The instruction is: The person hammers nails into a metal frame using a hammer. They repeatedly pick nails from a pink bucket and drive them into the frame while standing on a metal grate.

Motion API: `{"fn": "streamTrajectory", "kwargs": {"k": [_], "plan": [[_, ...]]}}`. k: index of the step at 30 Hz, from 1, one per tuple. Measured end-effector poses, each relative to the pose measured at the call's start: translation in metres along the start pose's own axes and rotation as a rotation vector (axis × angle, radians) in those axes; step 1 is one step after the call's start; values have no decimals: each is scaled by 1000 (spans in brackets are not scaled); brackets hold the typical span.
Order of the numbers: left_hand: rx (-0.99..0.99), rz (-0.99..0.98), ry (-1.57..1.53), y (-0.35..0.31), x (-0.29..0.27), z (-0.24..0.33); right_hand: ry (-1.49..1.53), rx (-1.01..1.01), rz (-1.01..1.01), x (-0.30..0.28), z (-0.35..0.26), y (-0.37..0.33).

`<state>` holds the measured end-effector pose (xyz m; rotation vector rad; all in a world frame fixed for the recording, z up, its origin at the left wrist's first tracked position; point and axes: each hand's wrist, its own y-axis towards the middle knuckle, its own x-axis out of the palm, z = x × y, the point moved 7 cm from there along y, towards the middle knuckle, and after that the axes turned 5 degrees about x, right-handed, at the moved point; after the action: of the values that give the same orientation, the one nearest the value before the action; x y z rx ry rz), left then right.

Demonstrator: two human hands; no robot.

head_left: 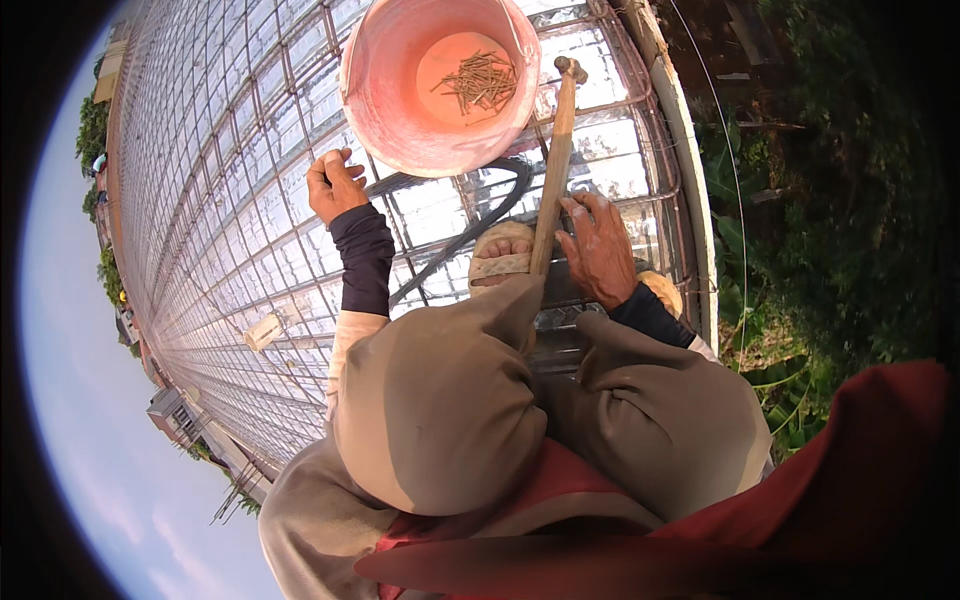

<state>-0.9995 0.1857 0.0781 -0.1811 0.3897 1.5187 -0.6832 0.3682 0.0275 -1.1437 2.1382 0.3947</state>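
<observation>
My left hand (338,187) is closed, its fingers curled together beside the lower left of a pink bucket (437,157); whatever they hold, if anything, is too small to make out. Inside the bucket lies a loose heap of nails (480,83). A dark bundle of wire (478,228) bends below the bucket, one end close to my left hand. My right hand (600,248) is open, thumb and fingers apart, just right of a hammer (557,165). The hammer's wooden handle runs down toward my knee, its head beyond my fingers.
A rebar grid (235,190) over shiny sheeting stretches to the left. At right it ends at a board edge (690,170), with plants (840,150) below. My sandalled foot (502,255) rests near the hammer. A pale block (263,332) lies on the grid.
</observation>
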Motion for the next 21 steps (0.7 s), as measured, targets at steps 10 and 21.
{"fn": "streamTrajectory", "kwargs": {"k": [10, 21], "plan": [[343, -1011, 843, -157, 48, -71, 26, 90, 48, 12, -6, 15], [245, -968, 588, -139, 44, -69, 65, 303, 111, 18, 11, 30]]}}
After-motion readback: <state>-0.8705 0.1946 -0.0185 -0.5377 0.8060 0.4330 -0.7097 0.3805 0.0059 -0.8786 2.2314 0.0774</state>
